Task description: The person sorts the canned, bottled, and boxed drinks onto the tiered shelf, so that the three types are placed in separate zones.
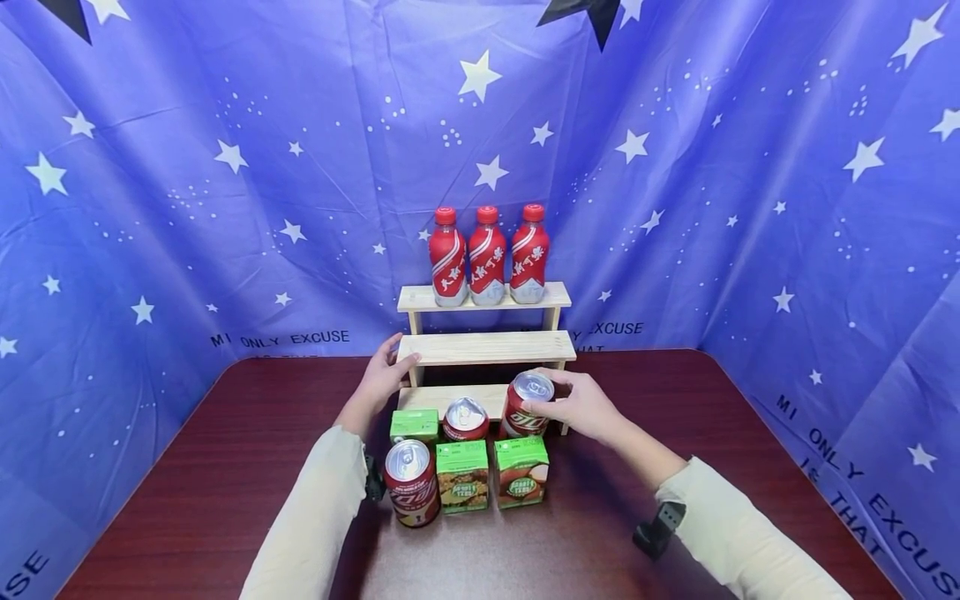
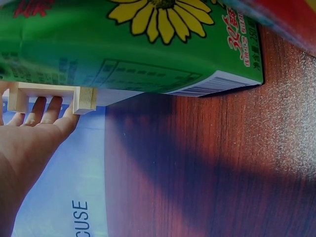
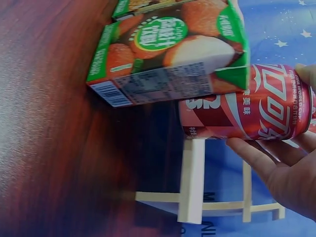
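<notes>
My left hand [image 1: 382, 375] grips the left end of the wooden three-step rack [image 1: 487, 347], thumb on the middle shelf; the left wrist view shows fingers [image 2: 51, 111] around its wood. On the right, my right hand [image 1: 588, 406] holds an upright red cola can [image 1: 525, 414] in front of the bottom shelf. In the right wrist view, a juice box [image 3: 168, 54] partly covers that can [image 3: 269, 106]; I cannot tell whether its base touches anything. Another cola can [image 1: 466, 421] stands left of it, partly hidden by a green-topped juice box [image 1: 462, 479].
Three red bottles [image 1: 487, 258] stand on the top shelf. A cola can [image 1: 412, 487] and a juice box [image 1: 521, 475] stand in front, with a green box [image 1: 415, 424] behind the can. A blue star-printed curtain [image 1: 322, 167] surrounds the dark red table [image 1: 247, 467].
</notes>
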`<state>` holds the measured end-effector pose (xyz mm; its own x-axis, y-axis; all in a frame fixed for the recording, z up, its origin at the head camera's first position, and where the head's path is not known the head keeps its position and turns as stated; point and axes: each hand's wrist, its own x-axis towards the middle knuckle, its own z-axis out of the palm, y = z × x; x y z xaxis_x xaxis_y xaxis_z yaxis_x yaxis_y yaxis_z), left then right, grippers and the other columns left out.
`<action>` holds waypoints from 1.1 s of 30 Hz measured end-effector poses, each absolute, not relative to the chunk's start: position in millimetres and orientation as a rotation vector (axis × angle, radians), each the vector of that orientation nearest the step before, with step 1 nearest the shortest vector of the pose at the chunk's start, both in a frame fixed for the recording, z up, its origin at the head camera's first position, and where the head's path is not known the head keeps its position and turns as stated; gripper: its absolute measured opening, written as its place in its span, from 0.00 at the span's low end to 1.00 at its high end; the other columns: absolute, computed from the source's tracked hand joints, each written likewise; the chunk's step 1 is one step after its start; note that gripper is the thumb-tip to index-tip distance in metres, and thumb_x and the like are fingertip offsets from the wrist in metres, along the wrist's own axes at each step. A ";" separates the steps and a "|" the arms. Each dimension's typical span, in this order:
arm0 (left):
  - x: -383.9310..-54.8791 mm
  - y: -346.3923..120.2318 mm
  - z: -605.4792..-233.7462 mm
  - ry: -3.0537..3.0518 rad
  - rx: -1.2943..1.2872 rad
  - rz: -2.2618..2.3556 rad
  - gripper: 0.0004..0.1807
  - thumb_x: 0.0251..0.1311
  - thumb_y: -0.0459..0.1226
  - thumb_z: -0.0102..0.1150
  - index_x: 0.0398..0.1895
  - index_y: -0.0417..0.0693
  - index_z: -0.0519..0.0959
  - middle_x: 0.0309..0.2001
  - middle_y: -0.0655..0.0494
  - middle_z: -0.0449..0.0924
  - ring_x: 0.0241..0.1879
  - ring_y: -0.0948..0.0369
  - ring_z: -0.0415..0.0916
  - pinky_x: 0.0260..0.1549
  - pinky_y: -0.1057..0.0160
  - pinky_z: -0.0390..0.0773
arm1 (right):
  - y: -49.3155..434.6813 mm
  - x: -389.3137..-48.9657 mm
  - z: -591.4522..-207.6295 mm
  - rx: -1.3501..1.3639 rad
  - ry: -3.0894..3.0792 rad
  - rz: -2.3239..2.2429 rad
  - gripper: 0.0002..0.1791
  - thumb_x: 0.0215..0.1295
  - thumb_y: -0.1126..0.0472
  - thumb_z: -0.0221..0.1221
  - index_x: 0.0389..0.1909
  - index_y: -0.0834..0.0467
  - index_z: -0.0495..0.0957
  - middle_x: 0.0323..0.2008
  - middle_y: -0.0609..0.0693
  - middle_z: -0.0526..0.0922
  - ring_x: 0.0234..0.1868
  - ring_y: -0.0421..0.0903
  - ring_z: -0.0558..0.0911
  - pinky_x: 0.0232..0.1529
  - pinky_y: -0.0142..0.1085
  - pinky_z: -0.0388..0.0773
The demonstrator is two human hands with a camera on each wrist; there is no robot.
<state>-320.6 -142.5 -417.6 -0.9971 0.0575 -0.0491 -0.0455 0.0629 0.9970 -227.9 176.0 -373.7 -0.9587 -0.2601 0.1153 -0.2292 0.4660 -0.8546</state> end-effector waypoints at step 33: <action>-324.6 -143.3 -423.3 2.238 0.021 2.135 0.37 0.65 0.34 0.52 0.73 0.47 0.46 0.67 0.38 0.60 0.59 0.47 0.66 0.55 0.44 0.73 | 143.2 -263.7 -303.7 -0.318 2.874 -1.508 0.37 0.47 0.42 0.69 0.60 0.49 0.73 0.50 0.52 0.81 0.52 0.48 0.78 0.49 0.42 0.78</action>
<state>-324.6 -143.3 -423.3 -0.9987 0.0434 -0.0255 -0.0234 0.0479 0.9986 -263.7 143.2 -303.7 -0.9739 -0.1159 0.1951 -0.2264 0.5551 -0.8004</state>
